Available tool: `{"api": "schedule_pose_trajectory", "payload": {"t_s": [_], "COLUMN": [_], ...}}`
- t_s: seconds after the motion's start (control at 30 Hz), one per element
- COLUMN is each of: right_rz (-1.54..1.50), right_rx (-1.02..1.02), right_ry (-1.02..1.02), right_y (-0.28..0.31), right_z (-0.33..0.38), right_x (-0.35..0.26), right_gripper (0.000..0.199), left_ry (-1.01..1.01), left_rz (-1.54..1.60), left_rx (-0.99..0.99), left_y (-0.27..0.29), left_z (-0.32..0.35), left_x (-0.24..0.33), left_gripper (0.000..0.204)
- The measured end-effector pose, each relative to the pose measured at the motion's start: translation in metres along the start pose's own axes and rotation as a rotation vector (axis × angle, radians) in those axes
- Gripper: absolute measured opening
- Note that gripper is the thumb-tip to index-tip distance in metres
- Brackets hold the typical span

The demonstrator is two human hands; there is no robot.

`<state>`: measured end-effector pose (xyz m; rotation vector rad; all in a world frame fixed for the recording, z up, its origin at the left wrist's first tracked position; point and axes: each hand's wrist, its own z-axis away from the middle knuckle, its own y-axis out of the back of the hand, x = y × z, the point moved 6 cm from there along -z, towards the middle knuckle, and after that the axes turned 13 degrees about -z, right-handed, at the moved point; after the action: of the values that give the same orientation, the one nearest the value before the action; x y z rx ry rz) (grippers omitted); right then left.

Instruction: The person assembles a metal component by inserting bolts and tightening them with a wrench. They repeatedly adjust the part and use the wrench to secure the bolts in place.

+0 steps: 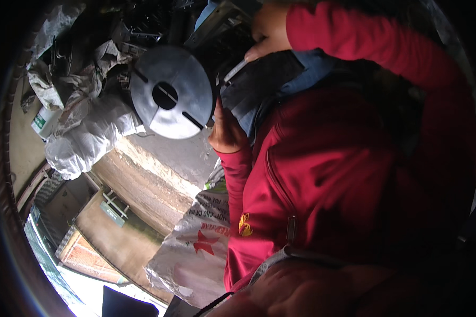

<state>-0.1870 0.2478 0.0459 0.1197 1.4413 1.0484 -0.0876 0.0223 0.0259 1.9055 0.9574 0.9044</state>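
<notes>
A grey metal disc [190,79] with a round central hole and narrow slots stands left of my hands, its face toward me. My right hand [267,34] is closed around a slender pale tool [237,71], whose kind I cannot make out; its dark tip is close to the disc's right rim. At that rim is my left hand [227,129], with the index finger stretched up toward the tool's tip. Its other fingers are mostly hidden, and I cannot tell whether it touches the disc. Dark cloth [264,79] lies over my blue trousers under the tool.
White plastic bags [92,137] and crumpled sheeting [50,87] are piled left of the disc, beside a white container [45,121]. A printed white sack [190,259] stands near my left arm. Dark metal parts [158,24] crowd the shadow behind the disc.
</notes>
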Motion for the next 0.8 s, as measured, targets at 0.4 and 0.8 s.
{"api": "schedule_pose_trajectory", "payload": {"t_s": [0.4, 0.8], "right_rz": [-0.01, -0.014], "right_rx": [0.048, -0.014], "right_ry": [0.004, -0.044], "right_y": [0.0, 0.001], "right_z": [-0.004, 0.004], "right_x": [0.004, -0.002], "right_gripper": [0.053, 0.051], "left_ry": [0.017, 0.045], "left_rz": [0.026, 0.03], "left_rx": [0.053, 0.068], "left_y": [0.002, 0.013], "left_z": [-0.007, -0.006], "left_x": [0.006, 0.006], "left_gripper": [0.049, 0.045]}}
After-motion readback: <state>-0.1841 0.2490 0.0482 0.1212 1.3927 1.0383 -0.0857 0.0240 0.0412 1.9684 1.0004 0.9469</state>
